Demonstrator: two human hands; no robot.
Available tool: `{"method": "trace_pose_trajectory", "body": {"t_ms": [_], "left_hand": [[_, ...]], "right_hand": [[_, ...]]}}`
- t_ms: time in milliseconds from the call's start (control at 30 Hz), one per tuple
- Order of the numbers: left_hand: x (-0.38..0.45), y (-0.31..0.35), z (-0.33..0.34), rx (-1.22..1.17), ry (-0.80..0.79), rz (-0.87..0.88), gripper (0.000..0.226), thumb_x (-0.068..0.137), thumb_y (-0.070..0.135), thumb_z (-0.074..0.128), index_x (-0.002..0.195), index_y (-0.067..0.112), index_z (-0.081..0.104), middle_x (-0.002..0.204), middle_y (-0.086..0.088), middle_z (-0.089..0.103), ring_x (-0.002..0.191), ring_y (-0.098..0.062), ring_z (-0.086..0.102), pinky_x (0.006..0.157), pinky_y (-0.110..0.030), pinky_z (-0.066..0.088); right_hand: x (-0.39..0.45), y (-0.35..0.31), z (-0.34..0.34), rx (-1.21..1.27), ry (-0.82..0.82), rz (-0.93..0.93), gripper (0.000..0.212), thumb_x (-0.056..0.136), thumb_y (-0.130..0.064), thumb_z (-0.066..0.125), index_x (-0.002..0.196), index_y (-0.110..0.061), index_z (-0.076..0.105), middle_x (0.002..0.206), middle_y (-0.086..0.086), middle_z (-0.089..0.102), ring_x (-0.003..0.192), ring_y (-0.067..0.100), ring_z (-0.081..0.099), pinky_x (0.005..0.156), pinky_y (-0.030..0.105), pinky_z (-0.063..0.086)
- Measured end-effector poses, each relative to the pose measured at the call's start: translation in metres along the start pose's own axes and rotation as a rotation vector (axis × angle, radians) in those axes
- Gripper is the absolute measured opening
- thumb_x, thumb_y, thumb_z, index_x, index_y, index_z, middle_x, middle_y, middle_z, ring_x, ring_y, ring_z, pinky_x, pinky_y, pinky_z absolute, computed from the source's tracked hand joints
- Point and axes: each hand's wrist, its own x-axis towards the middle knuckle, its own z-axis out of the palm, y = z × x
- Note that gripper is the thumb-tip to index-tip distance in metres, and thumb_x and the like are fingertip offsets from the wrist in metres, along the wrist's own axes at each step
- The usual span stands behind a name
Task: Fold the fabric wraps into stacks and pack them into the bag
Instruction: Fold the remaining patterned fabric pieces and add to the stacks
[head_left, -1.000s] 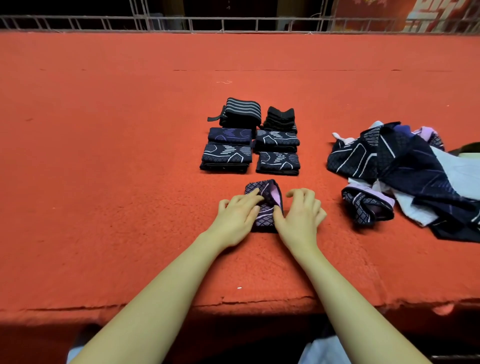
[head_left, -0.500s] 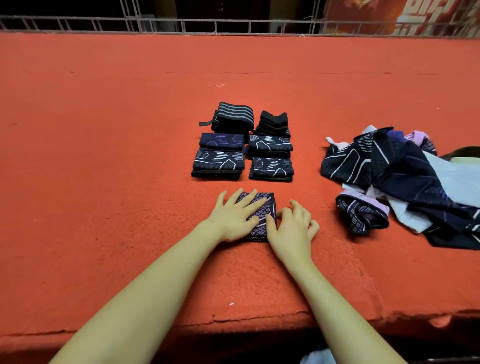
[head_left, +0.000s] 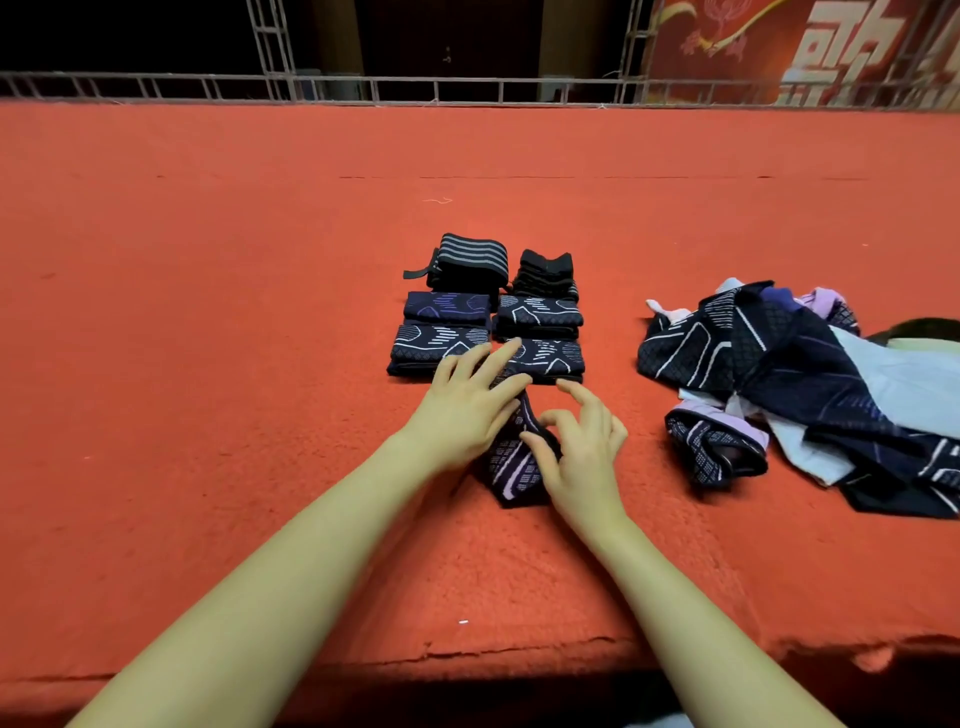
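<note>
Both my hands hold a folded patterned wrap (head_left: 511, 462).
My left hand (head_left: 470, 410) and right hand (head_left: 584, 452) pinch it just before the folded stacks (head_left: 491, 317); unfolded wraps (head_left: 810, 384) lie right of them.

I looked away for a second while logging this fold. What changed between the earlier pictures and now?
The folded wrap, pressed flat on the red cloth before, is now lifted between both hands and carried toward the folded stacks. The left hand reaches over it toward the nearest stack; the right hand pinches it from the side. The stacks and the unfolded pile stayed put.
</note>
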Motion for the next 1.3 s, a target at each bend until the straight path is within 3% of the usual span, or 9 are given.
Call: {"method": "trace_pose_trajectory", "body": {"t_ms": [167, 300, 433, 567, 900, 1000, 1167, 1300], "left_hand": [[0.011, -0.013, -0.008, -0.002, 0.035, 0.1, 0.04, 0.093, 0.036, 0.034, 0.117, 0.023, 0.063, 0.107, 0.006, 0.063, 0.097, -0.023, 0.05, 0.083, -0.039, 0.032], [0.005, -0.011, 0.007, -0.054, 0.059, 0.076, 0.034, 0.091, 0.039, 0.037, 0.097, 0.022, 0.067, 0.09, 0.004, 0.059, 0.088, -0.026, 0.05, 0.078, -0.036, 0.024], [-0.007, -0.006, 0.016, -0.164, 0.106, 0.008, 0.031, 0.091, 0.039, 0.041, 0.097, 0.021, 0.066, 0.096, 0.006, 0.061, 0.098, -0.018, 0.043, 0.079, -0.033, 0.021], [-0.01, -0.005, 0.014, -0.175, 0.156, 0.009, 0.03, 0.09, 0.037, 0.044, 0.096, 0.02, 0.068, 0.099, 0.008, 0.063, 0.102, -0.015, 0.043, 0.081, -0.032, 0.02], [0.038, -0.008, 0.016, -0.139, 0.392, -0.061, 0.025, 0.082, 0.027, 0.051, 0.086, 0.012, 0.071, 0.106, -0.005, 0.065, 0.106, -0.022, 0.043, 0.081, -0.034, 0.023], [0.057, -0.011, 0.026, -0.107, 0.405, -0.08, 0.025, 0.08, 0.023, 0.051, 0.085, 0.009, 0.071, 0.107, -0.007, 0.065, 0.106, -0.024, 0.043, 0.081, -0.036, 0.024], [0.098, -0.031, 0.052, 0.102, 0.42, -0.054, 0.008, 0.075, 0.011, 0.063, 0.08, 0.011, 0.069, 0.109, -0.003, 0.066, 0.108, -0.021, 0.044, 0.082, -0.036, 0.026], [0.109, -0.041, 0.079, 0.165, 0.333, 0.009, 0.005, 0.072, 0.01, 0.068, 0.076, 0.013, 0.067, 0.112, -0.004, 0.066, 0.111, -0.021, 0.046, 0.085, -0.036, 0.028]], "right_hand": [[0.023, 0.012, -0.007, -0.046, 0.043, -0.149, 0.024, 0.083, -0.036, 0.055, 0.089, -0.013, 0.063, 0.126, 0.006, 0.047, 0.112, 0.024, 0.042, 0.089, 0.028, 0.022], [0.027, 0.027, -0.01, -0.094, -0.07, -0.147, 0.03, 0.083, -0.042, 0.053, 0.091, -0.016, 0.065, 0.122, 0.007, 0.054, 0.108, 0.021, 0.042, 0.085, 0.024, 0.019], [0.019, 0.033, -0.011, -0.064, -0.178, -0.068, 0.039, 0.087, -0.049, 0.044, 0.102, -0.02, 0.065, 0.124, 0.001, 0.056, 0.112, 0.015, 0.038, 0.086, 0.022, 0.014], [0.022, 0.03, -0.013, -0.028, -0.161, -0.102, 0.034, 0.088, -0.044, 0.043, 0.095, -0.02, 0.067, 0.124, 0.001, 0.056, 0.113, 0.015, 0.037, 0.085, 0.022, 0.013], [0.079, 0.035, -0.008, -0.06, 0.162, -0.088, 0.022, 0.083, -0.038, 0.057, 0.089, -0.023, 0.073, 0.113, 0.0, 0.056, 0.102, 0.02, 0.038, 0.08, 0.025, 0.015], [0.099, 0.048, 0.003, -0.091, 0.208, -0.1, 0.022, 0.084, -0.039, 0.058, 0.089, -0.025, 0.074, 0.115, -0.006, 0.052, 0.102, 0.02, 0.036, 0.081, 0.028, 0.017], [0.135, 0.075, 0.026, -0.128, 0.245, -0.109, 0.022, 0.083, -0.038, 0.059, 0.09, -0.026, 0.076, 0.111, -0.002, 0.06, 0.098, 0.021, 0.037, 0.08, 0.029, 0.018], [0.142, 0.097, 0.046, -0.15, 0.131, -0.088, 0.022, 0.082, -0.036, 0.057, 0.089, -0.027, 0.076, 0.11, -0.001, 0.064, 0.099, 0.02, 0.04, 0.08, 0.025, 0.014]]}}
